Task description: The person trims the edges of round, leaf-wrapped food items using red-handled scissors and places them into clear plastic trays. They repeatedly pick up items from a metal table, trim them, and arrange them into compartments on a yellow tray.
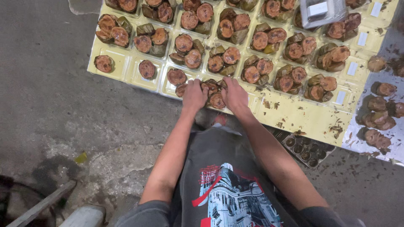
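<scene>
Fingers of both hands curl down over a small cluster of round brown cakes (213, 94) in the near row of a yellow tray sheet (294, 115); the fingertips are hidden under the knuckles, so I cannot tell whether they pinch a cake or only press on it. The left hand (194, 94) covers the left side of the cluster and the right hand (234, 96) the right side, the two nearly touching, as if steadying the cakes together inside one clear compartment.

Both forearms reach straight forward from the body, wrists low and palms turned down, the elbows bent out to either side of a grey printed shirt (229, 189).

The compartments farther away each hold several cakes with strips of dark green leaf wrapping, packed tight so they stay upright. To the left in the near row, two compartments hold a single cake each (104, 63), and another single one sits just left of the hands. On the right, loose cakes (378, 120) lie on a silvery sheet (393, 138) beside the tray sheet. A clear plastic lid (322, 11) rests over the far right compartments. Everything sits on a rough concrete floor (54, 105).
</scene>
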